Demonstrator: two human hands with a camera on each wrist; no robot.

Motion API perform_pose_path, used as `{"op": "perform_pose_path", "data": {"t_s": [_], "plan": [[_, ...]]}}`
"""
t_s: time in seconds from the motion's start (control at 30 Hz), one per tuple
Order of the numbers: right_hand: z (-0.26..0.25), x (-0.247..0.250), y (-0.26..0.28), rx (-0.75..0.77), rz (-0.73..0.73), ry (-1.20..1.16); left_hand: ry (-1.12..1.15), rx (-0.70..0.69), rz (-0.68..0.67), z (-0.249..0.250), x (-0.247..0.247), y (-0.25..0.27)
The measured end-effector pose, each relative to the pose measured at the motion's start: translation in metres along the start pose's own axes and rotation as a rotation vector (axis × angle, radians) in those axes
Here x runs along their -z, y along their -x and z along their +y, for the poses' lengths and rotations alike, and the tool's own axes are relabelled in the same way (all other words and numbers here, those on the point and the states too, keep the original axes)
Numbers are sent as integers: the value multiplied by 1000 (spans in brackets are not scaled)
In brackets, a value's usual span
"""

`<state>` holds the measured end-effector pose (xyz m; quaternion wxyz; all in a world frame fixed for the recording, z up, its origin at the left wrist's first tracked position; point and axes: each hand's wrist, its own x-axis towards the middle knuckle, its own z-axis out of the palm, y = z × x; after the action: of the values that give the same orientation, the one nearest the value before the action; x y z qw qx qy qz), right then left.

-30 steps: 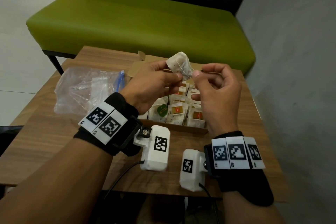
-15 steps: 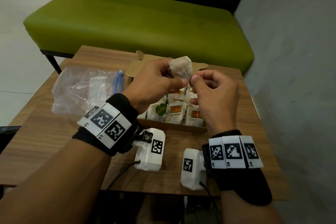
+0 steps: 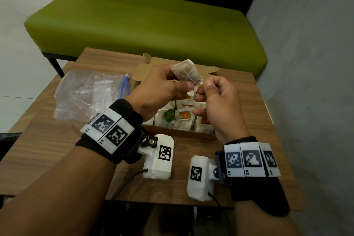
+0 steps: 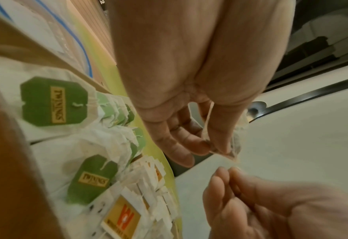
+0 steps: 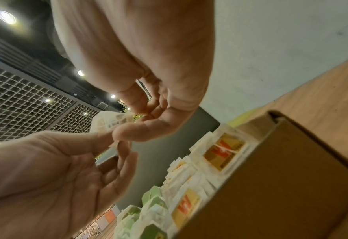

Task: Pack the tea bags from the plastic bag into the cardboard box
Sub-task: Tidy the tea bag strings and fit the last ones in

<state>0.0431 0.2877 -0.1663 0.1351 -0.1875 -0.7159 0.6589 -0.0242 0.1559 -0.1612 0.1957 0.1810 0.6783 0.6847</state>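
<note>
My left hand [image 3: 164, 87] holds a loose, translucent tea bag [image 3: 186, 72] up above the open cardboard box [image 3: 182, 134], pinched between thumb and fingers. The right hand [image 3: 209, 92] is just right of it, its thumb and forefinger pinching the thin string at the bag's lower corner. From the left wrist, the tea bag [image 4: 237, 134] shows beside the thumb, with the right hand [image 4: 228, 174] below. In the right wrist view the tea bag [image 5: 109, 122] sits between both hands. Rows of packed tea bags [image 3: 181, 119] with green and orange tags fill the box.
The crumpled clear plastic bag [image 3: 90, 94] with a blue zip lies on the wooden table [image 3: 57, 140], left of the box. The box's flaps [image 3: 145, 72] stand open at the back. A green bench [image 3: 143, 25] lies behind the table, and a grey wall on the right.
The tea bag has turned in my left fingers. The right hand's fingertips have drawn in from the bag's side to its lower corner, on the string. Both hands stay over the box.
</note>
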Motion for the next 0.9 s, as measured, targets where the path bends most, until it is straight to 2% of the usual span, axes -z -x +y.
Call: {"op": "perform_pose_path", "data": {"t_s": [0.23,0.4,0.53,0.67,0.9], "plan": [[-1,0,2,104,41,-11,-4,-33,-6,2,4,0],[3,2,1,242,58,147,-144,-61,-38,0,10,-2],[4,1,0,296,87,275,-177,-42,-40,-2,15,-2],[2,0,2,263,68,288,-143,-26,-59,-2,16,-1],[-8,4,4,-26,-96,-3,58,4,-76,-1,15,0]]}}
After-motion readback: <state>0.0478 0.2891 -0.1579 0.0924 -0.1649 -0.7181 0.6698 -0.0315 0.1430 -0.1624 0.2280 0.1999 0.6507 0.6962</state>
